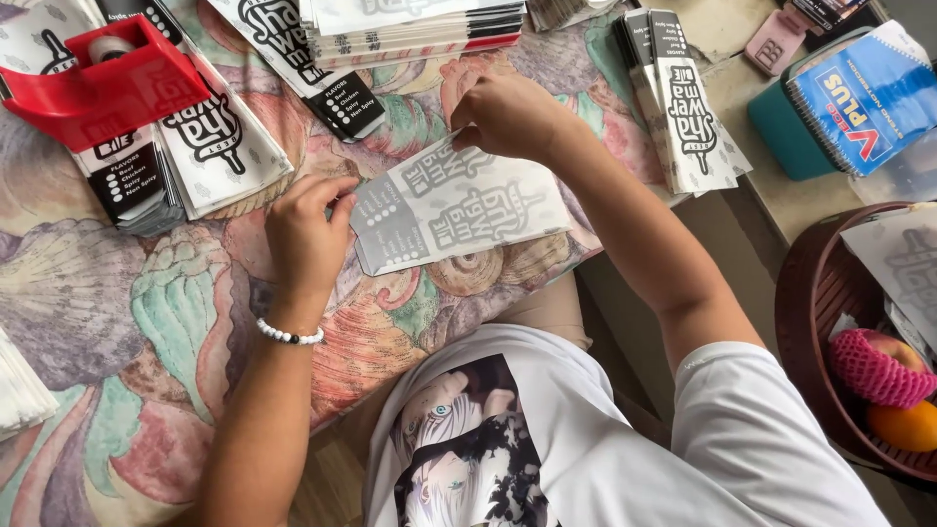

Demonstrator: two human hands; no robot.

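On the patterned table, one left hand [305, 234] and one right hand [508, 115] pinch one paper sleeve [459, 205] with closed fingers.

I'm looking down on a shell-patterned tablecloth [117, 322] where both hands work one flat white printed paper sleeve [459, 205], lying face down: the left hand [305, 239] pinches its left end, the right hand [508, 115] grips its top edge. A red tape dispenser [102, 83] sits top left over stacks of printed sleeves [210, 132], with another stack [683, 102] to the right. At far right I see a brown basket [810, 293] holding an orange [908, 426].
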